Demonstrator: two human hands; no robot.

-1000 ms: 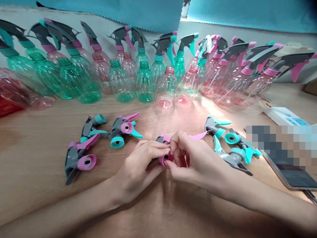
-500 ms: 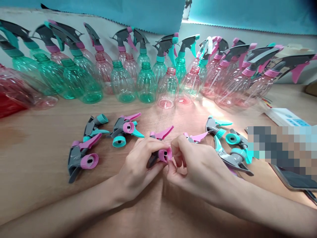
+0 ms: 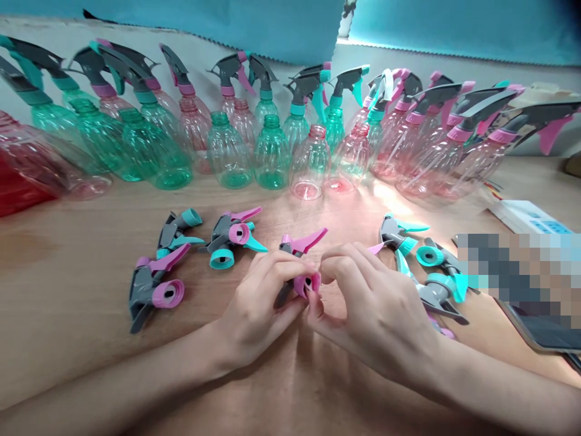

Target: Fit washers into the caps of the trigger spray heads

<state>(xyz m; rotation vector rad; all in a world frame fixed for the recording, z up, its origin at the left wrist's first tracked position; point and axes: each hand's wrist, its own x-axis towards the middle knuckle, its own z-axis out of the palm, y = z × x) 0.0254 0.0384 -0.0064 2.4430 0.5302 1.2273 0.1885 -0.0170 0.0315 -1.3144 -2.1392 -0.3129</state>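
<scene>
Left hand [image 3: 254,297]: curled around one grey-and-pink spray head [image 3: 301,287], mid-tabletop [image 3: 82,272]. Right hand [image 3: 381,303]: fingers bent, narrowly spaced at the pink collar; grip cannot be told. White box [image 3: 521,215], far right: blue markings, illegible.

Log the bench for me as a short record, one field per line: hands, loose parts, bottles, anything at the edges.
Left hand: the hand grips a gray-and-pink spray head
Right hand: fingertips of this hand at the pink collar; anything pinched there is hidden
Loose, left side: gray spray heads with pink or teal parts
Loose, right side: mostly teal-trimmed heads
Bottles: open green and pink ones, capped ones among and behind
Right edge: phone, partly pixelated
</scene>
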